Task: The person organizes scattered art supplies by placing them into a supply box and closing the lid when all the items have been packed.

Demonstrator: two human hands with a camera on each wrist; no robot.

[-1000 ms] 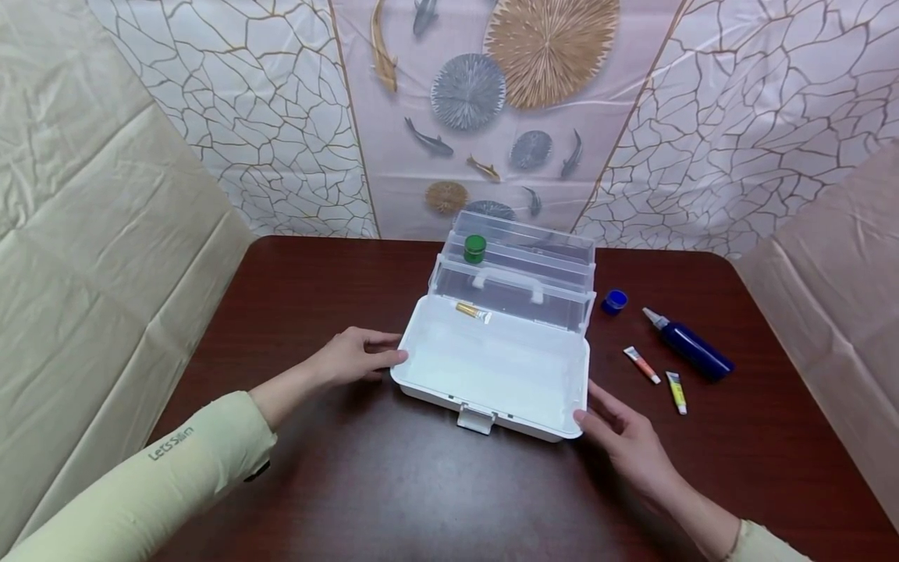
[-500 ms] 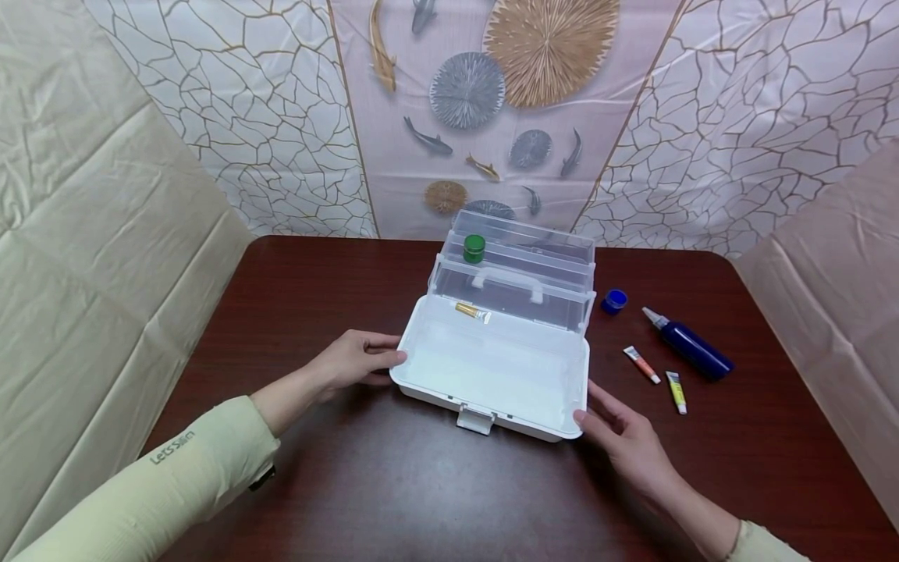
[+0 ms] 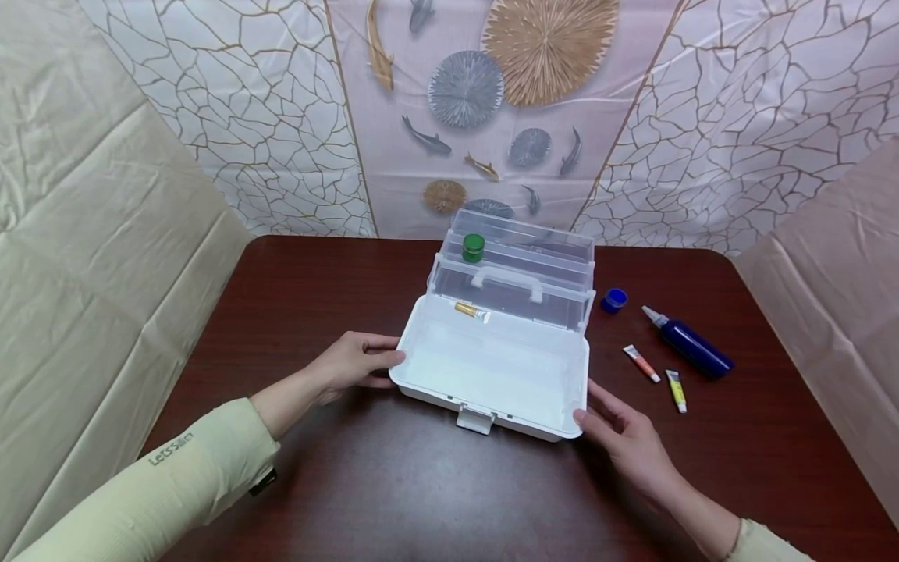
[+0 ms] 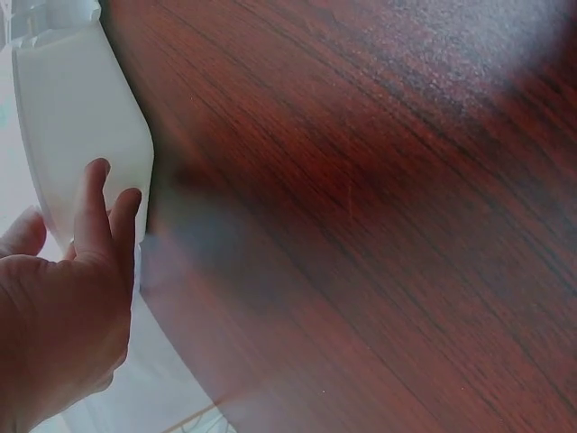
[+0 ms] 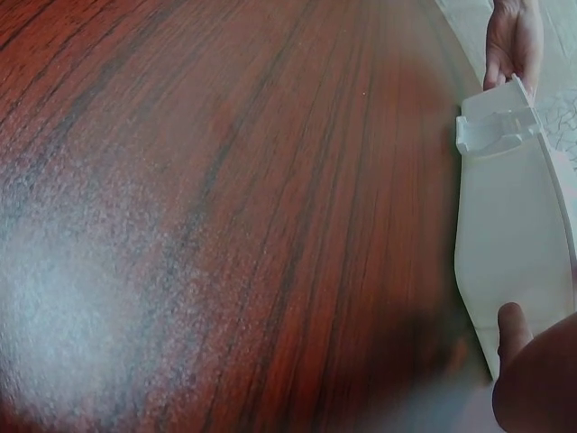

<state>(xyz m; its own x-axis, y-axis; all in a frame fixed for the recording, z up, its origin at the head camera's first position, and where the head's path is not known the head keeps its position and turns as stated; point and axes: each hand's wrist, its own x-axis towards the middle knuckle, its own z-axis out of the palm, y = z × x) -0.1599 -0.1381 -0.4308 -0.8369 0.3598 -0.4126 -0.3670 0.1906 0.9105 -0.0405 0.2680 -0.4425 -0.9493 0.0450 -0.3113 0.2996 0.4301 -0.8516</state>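
A white plastic storage box (image 3: 492, 375) stands on the table with its clear lid (image 3: 509, 293) swung back. In the head view my left hand (image 3: 351, 361) holds the box's left end, thumb over the rim. The left wrist view shows fingers (image 4: 94, 212) of that hand against the outer wall. At the front right corner my right hand (image 3: 625, 441) grips the box, its thumb on the rim. A gold paint tube (image 3: 471, 312) lies inside the box near the back. One green paint jar (image 3: 474, 247) rests on the opened lid part. A latch (image 3: 475, 419) hangs at the front.
Right of the box are a blue paint jar (image 3: 614, 300), a dark blue bottle (image 3: 691, 345) with a pale nozzle, an orange-red paint tube (image 3: 642, 364) and a yellow paint tube (image 3: 676, 391). Fabric walls (image 3: 281, 117) stand around the dark wooden table (image 3: 421, 499).
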